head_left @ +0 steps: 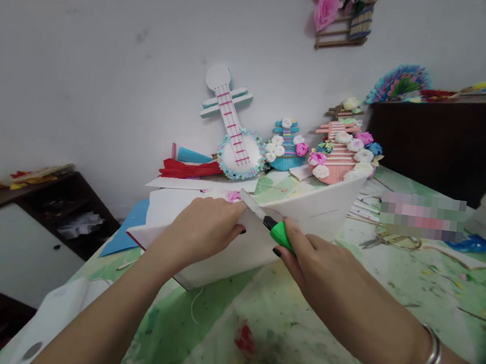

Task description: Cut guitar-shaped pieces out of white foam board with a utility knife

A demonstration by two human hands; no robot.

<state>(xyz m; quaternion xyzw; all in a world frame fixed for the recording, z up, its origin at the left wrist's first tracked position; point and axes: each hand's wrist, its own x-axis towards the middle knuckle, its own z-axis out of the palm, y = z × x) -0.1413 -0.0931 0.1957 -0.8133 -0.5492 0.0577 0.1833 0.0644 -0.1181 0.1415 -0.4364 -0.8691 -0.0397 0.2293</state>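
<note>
Board (233, 257), white and flat, is held tilted on its edge above a green patterned table (270, 321), directly between and beneath the two hands. Its upper edge is gripped at the left by the left hand (209, 225), closed, with the fingers curled over the far side and the thumb on the near face. In the right hand (325, 269), a green-handled knife (270, 223) is grasped, its fingers closed around the handle. The blade is pointed left and far, at the upper edge, just beside the left thumb; whether the board is cut by it cannot be told. At the far side, a white model lute (242, 157) is propped against the wall (106, 71). Scissors (379, 240) are seen at the right.
</note>
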